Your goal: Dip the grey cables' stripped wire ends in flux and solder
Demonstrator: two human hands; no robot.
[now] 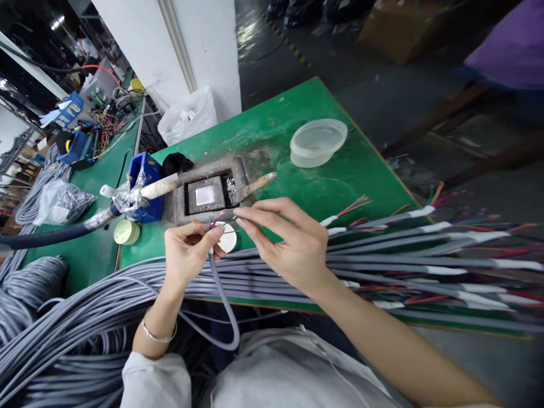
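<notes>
My left hand point(187, 253) is closed around the stripped end of a grey cable point(221, 300), with thin coloured wires point(213, 221) fanning out above the thumb. The cable hangs in a loop toward my lap. My right hand point(289, 241) pinches the tip of a dark wire point(230, 231) drawn out sideways from that cable end. Just beyond both hands sits a solder pot point(193, 205) with a shiny square of metal point(205, 195). A stick-like scraper point(257, 186) rests on its right side. Partly behind my left fingers is a small round white dish point(227, 239).
A thick bundle of grey cables point(263, 277) crosses the front of the green table point(272, 130). A hose nozzle point(160, 186) leans over a blue bin point(147, 170) at the pot's left. There are a clear plastic tub point(318, 144), a round pale-green container point(126, 232) and a plastic bag point(189, 116).
</notes>
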